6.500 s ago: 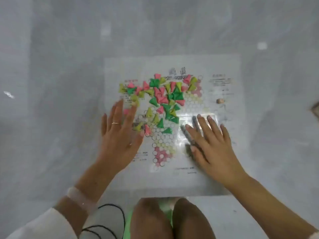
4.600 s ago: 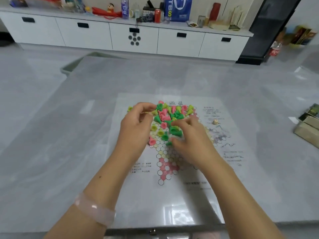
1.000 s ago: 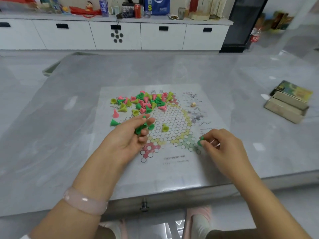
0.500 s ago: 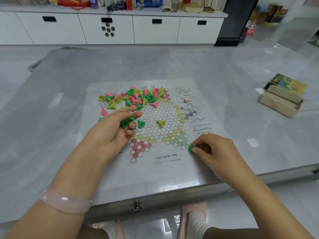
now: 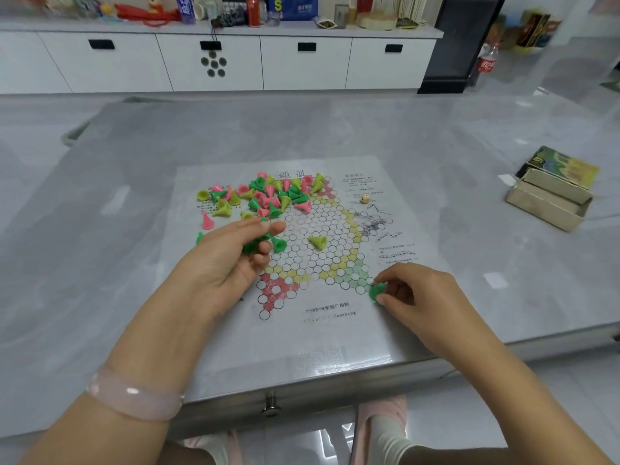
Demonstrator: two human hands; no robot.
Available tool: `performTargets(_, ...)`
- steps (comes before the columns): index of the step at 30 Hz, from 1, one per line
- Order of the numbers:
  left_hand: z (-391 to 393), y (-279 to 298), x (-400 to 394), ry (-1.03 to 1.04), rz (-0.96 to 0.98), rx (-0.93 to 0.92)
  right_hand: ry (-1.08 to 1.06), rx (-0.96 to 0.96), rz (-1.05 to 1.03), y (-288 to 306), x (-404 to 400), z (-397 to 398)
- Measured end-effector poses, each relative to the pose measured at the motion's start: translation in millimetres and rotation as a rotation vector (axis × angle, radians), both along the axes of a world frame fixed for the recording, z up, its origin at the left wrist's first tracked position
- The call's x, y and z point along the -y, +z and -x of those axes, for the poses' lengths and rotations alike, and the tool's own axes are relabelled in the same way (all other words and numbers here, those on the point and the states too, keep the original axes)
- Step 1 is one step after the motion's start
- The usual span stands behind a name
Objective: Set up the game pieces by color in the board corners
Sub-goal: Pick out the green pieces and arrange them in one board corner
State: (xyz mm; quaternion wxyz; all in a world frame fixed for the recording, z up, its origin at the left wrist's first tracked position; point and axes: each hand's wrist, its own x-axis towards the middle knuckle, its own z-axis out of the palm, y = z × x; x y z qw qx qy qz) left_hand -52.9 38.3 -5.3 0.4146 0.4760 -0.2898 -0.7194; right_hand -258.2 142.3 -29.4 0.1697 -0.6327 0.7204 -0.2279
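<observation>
At green corner, right hand (image 5: 414,290) pinches green piece (image 5: 375,292), orientation unclear.

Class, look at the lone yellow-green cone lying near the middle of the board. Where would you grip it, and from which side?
Judging by its pose, pinch the yellow-green cone from above, across its narrow body just behind the flared base. It lies tipped on its side on the board, alone, so fingers have room on both sides. The wide base would probably slip.

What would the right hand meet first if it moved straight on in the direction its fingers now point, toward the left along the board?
The right hand pinches a green piece at the green corner. Going straight left, it would probably cross empty printed circles and first reach the pink corner; no loose piece seems to lie between, though the exact line is uncertain.
</observation>
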Motion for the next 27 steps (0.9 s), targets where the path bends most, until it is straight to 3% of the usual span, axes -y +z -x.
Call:
performTargets(4,3,4,-6,-0.092,0.022,0.024,-0.039,0.134,-0.029,9,2,9)
performTargets(10,28,3,-22,-0.205,0.115,-0.063,-0.082,0.498,0.174,35,21,-18)
performTargets(20,53,0,-30,-0.186,0.15,-0.079,-0.082,0.799,0.106,29,31,-37)
performTargets(25,53,3,-32,-0.207,0.133,-0.097,-0.046,0.754,0.127,31,33,-18)
performTargets(27,51,3,-29,-0.171,0.093,-0.087,-0.083,0.631,0.173,29,35,0)
